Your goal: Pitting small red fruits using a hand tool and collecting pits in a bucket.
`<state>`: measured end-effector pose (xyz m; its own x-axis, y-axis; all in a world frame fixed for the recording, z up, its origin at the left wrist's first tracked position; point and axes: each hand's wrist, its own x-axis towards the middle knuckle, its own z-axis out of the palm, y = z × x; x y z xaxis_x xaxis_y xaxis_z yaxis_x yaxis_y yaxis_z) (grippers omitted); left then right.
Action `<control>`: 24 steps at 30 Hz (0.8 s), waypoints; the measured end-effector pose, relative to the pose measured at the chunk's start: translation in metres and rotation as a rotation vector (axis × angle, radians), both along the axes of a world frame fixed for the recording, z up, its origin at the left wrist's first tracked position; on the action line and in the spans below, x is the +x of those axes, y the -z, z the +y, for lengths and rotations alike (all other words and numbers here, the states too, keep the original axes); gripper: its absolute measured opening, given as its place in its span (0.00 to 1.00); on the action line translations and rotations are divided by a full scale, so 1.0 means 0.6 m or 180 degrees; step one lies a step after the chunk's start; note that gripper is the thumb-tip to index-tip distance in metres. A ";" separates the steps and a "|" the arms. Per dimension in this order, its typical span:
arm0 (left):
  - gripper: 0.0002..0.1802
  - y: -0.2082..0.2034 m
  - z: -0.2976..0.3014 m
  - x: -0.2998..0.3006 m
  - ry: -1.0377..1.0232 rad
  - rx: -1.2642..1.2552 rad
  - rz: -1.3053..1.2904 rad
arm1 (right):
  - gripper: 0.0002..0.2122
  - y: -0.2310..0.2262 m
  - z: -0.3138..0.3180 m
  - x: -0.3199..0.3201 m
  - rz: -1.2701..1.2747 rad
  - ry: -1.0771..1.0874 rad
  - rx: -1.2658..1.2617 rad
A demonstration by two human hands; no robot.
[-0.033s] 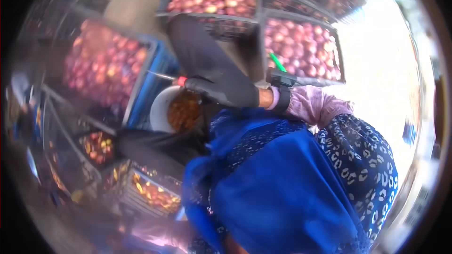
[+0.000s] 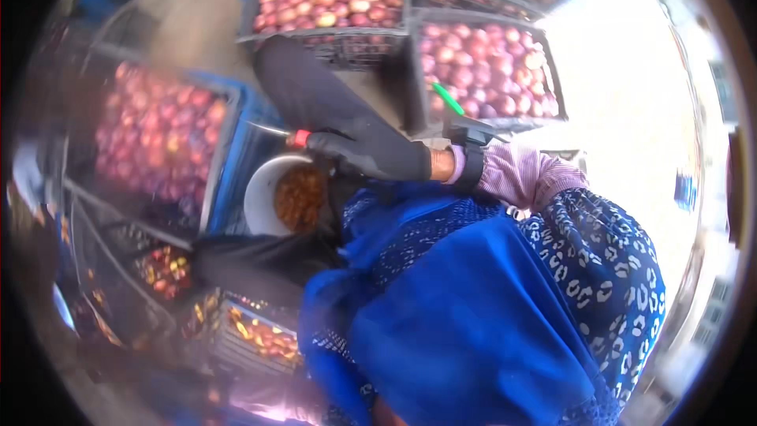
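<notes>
Hands: right curled round a slim, silver-bladed, red-handled knife; left, too blurred to tell.

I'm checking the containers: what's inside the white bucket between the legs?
Brown pieces, too blurred to identify, show inside the white bucket. Whatever lies beneath that top layer is covered.

Legs flank the bucket, its mouth open.
</notes>
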<state>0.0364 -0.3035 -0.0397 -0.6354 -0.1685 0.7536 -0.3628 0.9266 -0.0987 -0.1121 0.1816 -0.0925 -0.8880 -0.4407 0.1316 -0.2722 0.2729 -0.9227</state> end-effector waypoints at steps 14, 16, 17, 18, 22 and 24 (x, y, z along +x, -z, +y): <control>0.19 0.134 -0.054 -0.121 -0.0130 0.0995 -0.0729 | 0.19 0.272 0.453 0.060 -0.0680 0.3403 0.2190; 0.20 0.136 -0.066 -0.118 -0.0167 0.0929 -0.0791 | 0.18 0.296 0.464 0.068 -0.0157 0.3220 0.2945; 0.20 0.135 -0.076 -0.105 -0.0242 0.0885 -0.0824 | 0.18 0.291 0.451 0.054 -0.0150 0.3150 0.2902; 0.20 0.130 -0.087 -0.089 -0.0297 0.0824 -0.0857 | 0.17 0.280 0.433 0.039 0.0413 0.2933 0.2981; 0.21 0.120 -0.160 -0.004 -0.0498 -0.0129 -0.1134 | 0.11 0.295 0.362 0.011 0.0240 0.1882 0.3054; 0.21 0.119 -0.086 -0.032 -0.0742 0.0556 -0.1392 | 0.15 0.311 0.373 0.022 -0.0452 0.1330 0.3290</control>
